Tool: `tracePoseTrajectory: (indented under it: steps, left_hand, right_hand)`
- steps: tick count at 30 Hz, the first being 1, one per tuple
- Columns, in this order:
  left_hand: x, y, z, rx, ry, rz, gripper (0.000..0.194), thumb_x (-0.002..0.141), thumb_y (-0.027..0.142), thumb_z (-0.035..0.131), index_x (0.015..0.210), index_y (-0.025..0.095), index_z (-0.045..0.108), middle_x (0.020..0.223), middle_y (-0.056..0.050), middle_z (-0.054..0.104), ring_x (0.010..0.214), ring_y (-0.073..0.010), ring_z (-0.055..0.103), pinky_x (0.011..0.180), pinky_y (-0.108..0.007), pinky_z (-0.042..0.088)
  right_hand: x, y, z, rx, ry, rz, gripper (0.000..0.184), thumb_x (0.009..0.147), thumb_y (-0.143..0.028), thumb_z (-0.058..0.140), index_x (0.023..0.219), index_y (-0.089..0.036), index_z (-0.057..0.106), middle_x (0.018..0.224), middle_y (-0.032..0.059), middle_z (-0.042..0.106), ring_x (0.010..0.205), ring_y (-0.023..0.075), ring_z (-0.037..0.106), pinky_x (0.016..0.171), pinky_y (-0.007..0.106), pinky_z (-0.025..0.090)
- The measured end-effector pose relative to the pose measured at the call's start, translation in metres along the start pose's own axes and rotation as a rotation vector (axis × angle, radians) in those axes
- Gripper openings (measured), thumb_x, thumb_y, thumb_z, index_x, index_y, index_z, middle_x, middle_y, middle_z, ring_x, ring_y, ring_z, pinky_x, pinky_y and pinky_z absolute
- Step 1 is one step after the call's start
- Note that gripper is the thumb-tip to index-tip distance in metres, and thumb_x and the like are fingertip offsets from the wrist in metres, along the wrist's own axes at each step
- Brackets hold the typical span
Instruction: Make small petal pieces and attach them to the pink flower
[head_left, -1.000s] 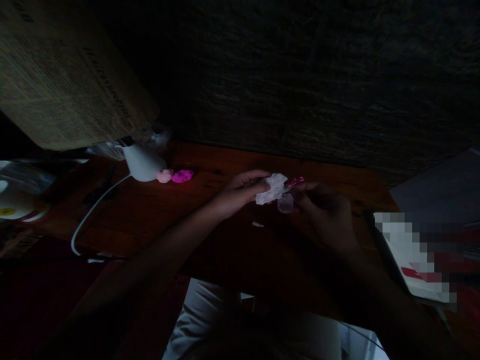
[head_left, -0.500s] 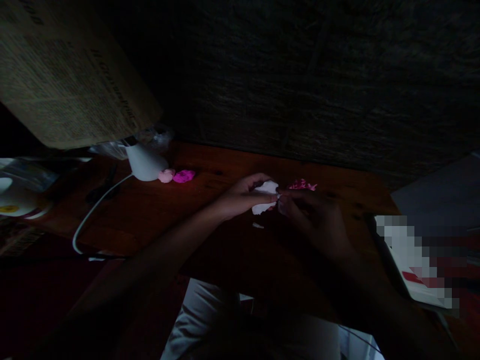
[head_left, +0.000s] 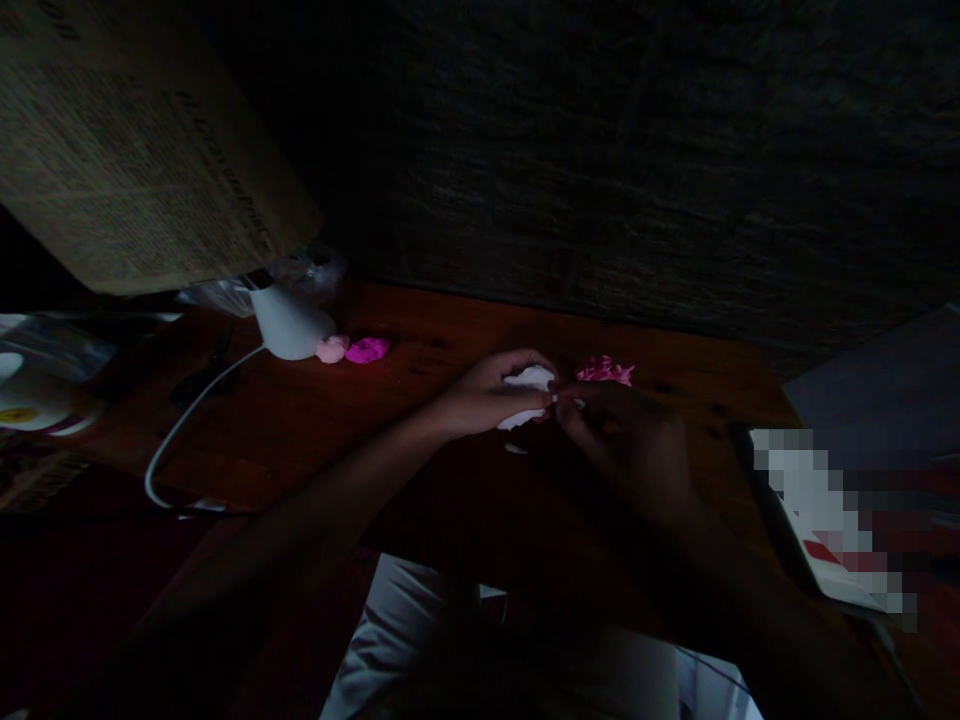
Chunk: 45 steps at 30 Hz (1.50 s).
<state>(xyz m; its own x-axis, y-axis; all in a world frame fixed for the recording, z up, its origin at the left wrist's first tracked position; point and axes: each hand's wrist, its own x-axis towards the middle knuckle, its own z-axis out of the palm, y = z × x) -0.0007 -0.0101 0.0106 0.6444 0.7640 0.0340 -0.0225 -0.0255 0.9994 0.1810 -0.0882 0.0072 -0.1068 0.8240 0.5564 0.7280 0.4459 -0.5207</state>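
Observation:
My left hand [head_left: 487, 393] is closed around a thin white piece with ragged edges [head_left: 529, 378]; in this dim light I cannot tell whether it is paper or clay. The fingers of my right hand [head_left: 622, 425] are pinched at the right edge of that piece, with a small pale bit showing between them. Below the hands a small white scrap [head_left: 515, 449] lies on the wooden table [head_left: 420, 320]. Just behind my right hand sits a pink ruffled piece [head_left: 604, 371].
Left on the table are a pale pink lump [head_left: 332, 348] and a magenta lump [head_left: 367, 350], beside a white lamp base [head_left: 292, 325] with a cable. A newsprint-patterned shade [head_left: 150, 170] overhangs the left. At right lies a partly pixelated tablet-like device [head_left: 832, 540].
My right fingers have shifted slightly at the white piece's edge, and the piece has tilted a little in my left hand. The things on the table have stayed put.

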Motion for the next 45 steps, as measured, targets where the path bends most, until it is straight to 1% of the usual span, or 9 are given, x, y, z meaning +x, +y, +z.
tracePoseTrajectory:
  steps: [8,11,17,23,28,30,35,40,45]
  left_hand:
    - [0.002,0.002,-0.008,-0.023,0.062,-0.076,0.018,0.073,0.017,0.064,0.091,0.015,0.061,0.073,0.002,0.063,0.061,-0.0079,0.058,0.057,-0.019,0.042]
    - [0.005,-0.002,-0.018,0.104,0.142,-0.061,0.022,0.075,0.022,0.066,0.096,0.015,0.064,0.080,0.000,0.065,0.064,-0.0088,0.059,0.057,-0.019,0.042]
    - [0.008,-0.016,-0.039,0.679,0.171,0.067,0.033,0.080,0.014,0.060,0.112,0.017,0.065,0.100,-0.005,0.073,0.089,-0.0163,0.068,0.082,-0.030,0.052]
    - [0.009,-0.019,-0.041,0.982,0.149,0.065,0.031,0.083,0.013,0.060,0.113,0.017,0.066,0.118,-0.008,0.071,0.112,-0.0218,0.065,0.101,-0.038,0.049]
    - [0.009,-0.013,-0.040,0.950,0.226,0.227,0.015,0.087,0.020,0.062,0.098,0.016,0.071,0.102,-0.008,0.072,0.099,-0.0193,0.065,0.092,-0.035,0.049]
    - [0.006,-0.008,-0.043,0.868,0.130,0.238,0.013,0.088,0.024,0.063,0.091,0.016,0.072,0.090,-0.005,0.072,0.084,-0.0152,0.064,0.080,-0.028,0.048]
    - [-0.004,0.005,-0.053,0.708,-0.400,0.059,0.016,0.080,0.027,0.075,0.092,0.017,0.078,0.076,-0.001,0.072,0.066,-0.0101,0.058,0.063,-0.021,0.041]
    - [-0.007,0.002,-0.051,0.720,-0.452,-0.058,0.014,0.074,0.021,0.079,0.088,0.019,0.079,0.076,0.000,0.073,0.066,-0.0106,0.061,0.060,-0.020,0.039]
    - [-0.006,0.000,-0.046,0.715,-0.488,-0.038,0.008,0.076,0.015,0.075,0.082,0.019,0.079,0.074,0.001,0.073,0.064,-0.0103,0.061,0.063,-0.021,0.041]
  right_hand:
    - [0.007,0.005,-0.012,0.290,0.158,0.384,0.021,0.092,-0.038,0.065,0.098,-0.020,0.074,0.095,0.0078,0.080,0.081,0.0226,0.076,0.068,0.032,0.058]
    - [0.011,0.005,-0.013,0.497,0.107,0.488,0.025,0.090,-0.043,0.069,0.099,-0.019,0.070,0.092,0.0073,0.079,0.066,0.0181,0.072,0.058,0.029,0.056]
    - [0.003,-0.007,0.000,0.803,-0.288,0.466,0.026,0.091,-0.043,0.067,0.104,-0.020,0.067,0.095,0.0077,0.080,0.056,0.0128,0.067,0.055,0.027,0.052]
    - [0.003,-0.003,0.001,0.808,-0.245,0.519,0.026,0.089,-0.041,0.070,0.104,-0.020,0.070,0.095,0.0063,0.080,0.058,0.0116,0.067,0.057,0.026,0.052]
    - [0.001,-0.001,0.003,0.652,-0.317,0.460,0.023,0.084,-0.040,0.076,0.094,-0.020,0.075,0.081,0.0023,0.078,0.052,0.0115,0.063,0.051,0.024,0.050]
    - [-0.001,-0.003,0.006,0.550,-0.347,0.378,0.019,0.087,-0.039,0.073,0.090,-0.021,0.078,0.077,0.0013,0.078,0.054,0.0126,0.064,0.051,0.024,0.049]
    - [-0.003,-0.003,0.008,0.388,-0.317,0.290,0.019,0.091,-0.032,0.067,0.100,-0.022,0.080,0.089,0.0039,0.081,0.072,0.0177,0.073,0.065,0.028,0.055]
    - [-0.003,0.000,0.007,0.391,-0.325,0.281,0.030,0.095,-0.030,0.059,0.118,-0.017,0.074,0.078,0.0047,0.078,0.065,0.0167,0.071,0.064,0.029,0.056]
    - [-0.003,-0.002,0.009,0.496,-0.311,0.352,0.024,0.091,-0.032,0.066,0.109,-0.019,0.075,0.091,0.0059,0.080,0.061,0.0156,0.071,0.061,0.029,0.058]
